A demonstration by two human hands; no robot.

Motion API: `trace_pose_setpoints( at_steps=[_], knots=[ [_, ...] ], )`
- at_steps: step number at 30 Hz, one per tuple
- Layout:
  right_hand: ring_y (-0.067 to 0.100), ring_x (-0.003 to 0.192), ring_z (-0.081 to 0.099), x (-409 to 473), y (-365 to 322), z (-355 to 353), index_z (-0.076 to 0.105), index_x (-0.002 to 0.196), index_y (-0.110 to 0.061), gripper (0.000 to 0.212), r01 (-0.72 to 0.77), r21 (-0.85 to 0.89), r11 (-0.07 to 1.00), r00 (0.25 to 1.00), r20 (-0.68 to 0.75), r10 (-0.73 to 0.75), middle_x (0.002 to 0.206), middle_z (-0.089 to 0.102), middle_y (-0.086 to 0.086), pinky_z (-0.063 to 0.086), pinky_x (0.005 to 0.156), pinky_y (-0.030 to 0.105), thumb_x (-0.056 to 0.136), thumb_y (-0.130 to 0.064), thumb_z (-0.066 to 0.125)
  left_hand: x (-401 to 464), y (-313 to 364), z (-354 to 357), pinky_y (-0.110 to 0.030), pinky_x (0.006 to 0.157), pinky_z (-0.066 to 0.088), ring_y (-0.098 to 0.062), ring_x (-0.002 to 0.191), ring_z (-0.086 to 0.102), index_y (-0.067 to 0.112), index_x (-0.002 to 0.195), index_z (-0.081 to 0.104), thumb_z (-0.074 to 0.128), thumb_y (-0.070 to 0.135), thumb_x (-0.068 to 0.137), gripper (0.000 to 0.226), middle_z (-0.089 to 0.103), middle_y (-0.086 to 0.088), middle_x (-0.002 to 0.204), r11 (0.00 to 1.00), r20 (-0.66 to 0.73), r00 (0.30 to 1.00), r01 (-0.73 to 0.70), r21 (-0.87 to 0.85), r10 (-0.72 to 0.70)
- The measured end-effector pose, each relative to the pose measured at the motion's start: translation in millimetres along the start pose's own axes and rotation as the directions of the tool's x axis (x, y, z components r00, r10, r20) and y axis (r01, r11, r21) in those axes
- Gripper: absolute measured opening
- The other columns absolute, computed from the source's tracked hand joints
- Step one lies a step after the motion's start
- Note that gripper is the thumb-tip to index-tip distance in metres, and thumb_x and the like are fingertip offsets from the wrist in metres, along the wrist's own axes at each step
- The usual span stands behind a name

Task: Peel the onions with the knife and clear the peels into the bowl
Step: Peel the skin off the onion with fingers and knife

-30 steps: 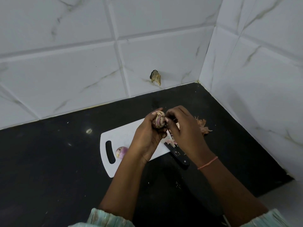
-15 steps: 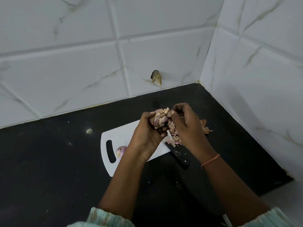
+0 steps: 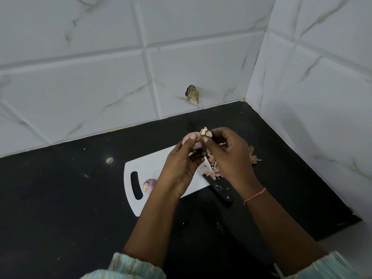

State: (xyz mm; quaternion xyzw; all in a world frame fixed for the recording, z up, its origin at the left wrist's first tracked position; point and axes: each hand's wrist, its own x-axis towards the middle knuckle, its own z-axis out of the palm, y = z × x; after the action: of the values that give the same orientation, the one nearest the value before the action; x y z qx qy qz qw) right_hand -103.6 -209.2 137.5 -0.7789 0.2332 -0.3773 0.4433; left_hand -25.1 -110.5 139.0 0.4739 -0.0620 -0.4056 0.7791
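Note:
My left hand (image 3: 182, 164) grips a small pinkish onion (image 3: 196, 146) above the white cutting board (image 3: 153, 167). My right hand (image 3: 227, 156) pinches a dry flake of peel (image 3: 205, 132) at the onion's top. A second peeled onion (image 3: 149, 184) lies on the board near its handle slot. The black-handled knife (image 3: 218, 189) rests at the board's right edge, partly under my right wrist. Loose peels (image 3: 213, 171) are heaped on the board's right end and beside it on the counter. No bowl is in view.
The black counter (image 3: 60, 198) runs into a corner of white tiled walls (image 3: 100, 87). A chipped spot (image 3: 192, 94) marks the back wall. More peel scraps (image 3: 255, 157) lie on the counter right of my hand. Small crumbs dot the counter near me.
My right hand pulled a strip of skin off the onion, dropped most of it onto the pile, and returned to pinch another flake at the top. The left hand kept holding the onion.

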Motion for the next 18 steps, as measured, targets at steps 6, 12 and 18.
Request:
trace_pose_setpoints(
  at_steps=[6, 12, 18],
  knots=[
    [0.003, 0.073, 0.063, 13, 29, -14, 0.068, 0.086, -0.014, 0.007, -0.142, -0.116, 0.983, 0.984, -0.127, 0.127, 0.08, 0.068, -0.006, 0.047, 0.066, 0.012, 0.087, -0.018, 0.073, 0, 5, -2, -0.022, 0.063, 0.054, -0.014, 0.065, 0.063, 0.007, 0.096, 0.063, 0.057, 0.03, 0.098, 0.023, 0.067, -0.015, 0.099, 0.997, -0.037, 0.997, 0.06, -0.052, -0.062],
    [0.011, 0.087, 0.055, 13, 73, -31, 0.069, 0.109, -0.005, 0.021, -0.214, -0.537, 0.816, 0.958, 0.048, 0.284, 0.107, 0.067, 0.011, 0.041, 0.078, 0.02, 0.097, -0.018, 0.058, 4, 3, -3, -0.023, 0.054, 0.048, -0.015, 0.065, 0.055, 0.007, 0.106, 0.057, 0.055, 0.025, 0.097, 0.02, 0.055, -0.016, 0.099, 0.985, -0.01, 0.991, 0.131, -0.114, -0.133],
    [0.004, 0.085, 0.06, 7, 40, -24, 0.062, 0.103, -0.015, 0.02, -0.047, -0.273, 0.961, 0.998, -0.053, 0.034, 0.097, 0.063, -0.004, 0.049, 0.076, 0.014, 0.086, -0.015, 0.072, 1, 4, -2, -0.027, 0.059, 0.038, -0.018, 0.066, 0.05, 0.005, 0.105, 0.058, 0.032, 0.025, 0.098, 0.034, 0.059, -0.009, 0.08, 0.981, 0.079, 0.986, 0.155, -0.119, -0.147]
  ],
)
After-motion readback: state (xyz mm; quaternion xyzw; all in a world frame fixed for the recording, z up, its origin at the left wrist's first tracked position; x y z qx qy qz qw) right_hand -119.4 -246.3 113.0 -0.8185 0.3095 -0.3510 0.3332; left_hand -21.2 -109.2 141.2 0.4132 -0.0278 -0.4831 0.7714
